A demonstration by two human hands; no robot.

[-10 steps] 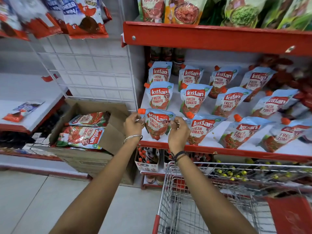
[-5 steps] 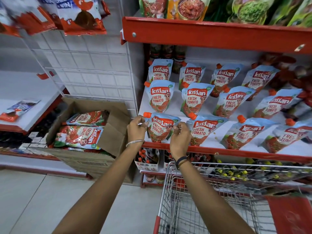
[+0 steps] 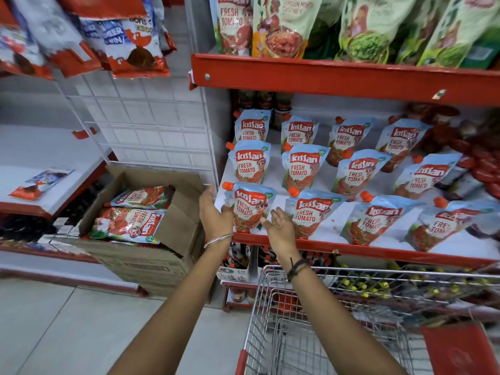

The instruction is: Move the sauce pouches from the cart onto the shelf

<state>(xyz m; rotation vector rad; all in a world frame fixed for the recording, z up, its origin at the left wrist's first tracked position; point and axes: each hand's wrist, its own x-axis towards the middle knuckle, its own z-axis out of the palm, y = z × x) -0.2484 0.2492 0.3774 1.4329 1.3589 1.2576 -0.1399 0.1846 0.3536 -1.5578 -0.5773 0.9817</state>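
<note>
Several light-blue tomato sauce pouches with orange caps lie in rows on the white shelf [image 3: 332, 234] with a red front edge. The front-left pouch [image 3: 250, 207] rests at the shelf's front corner. My left hand [image 3: 215, 215] is open just left of this pouch, fingers spread, touching at most its edge. On the pouch's right, my right hand [image 3: 278, 228] is open, palm toward it, holding nothing. The wire cart [image 3: 319, 315] stands below my right arm; I see no pouches in its visible part.
An open cardboard box [image 3: 151, 231] on the floor to the left holds more tomato pouches. Above is a red shelf [image 3: 338, 77] with green and red packets. Snack bags [image 3: 127, 41] hang at upper left over a white wire grid. Small bottles fill the lower shelf behind the cart.
Both hands have let go of the front-left pouch and drawn back a little with fingers spread. The pouch stays at the shelf's front corner.
</note>
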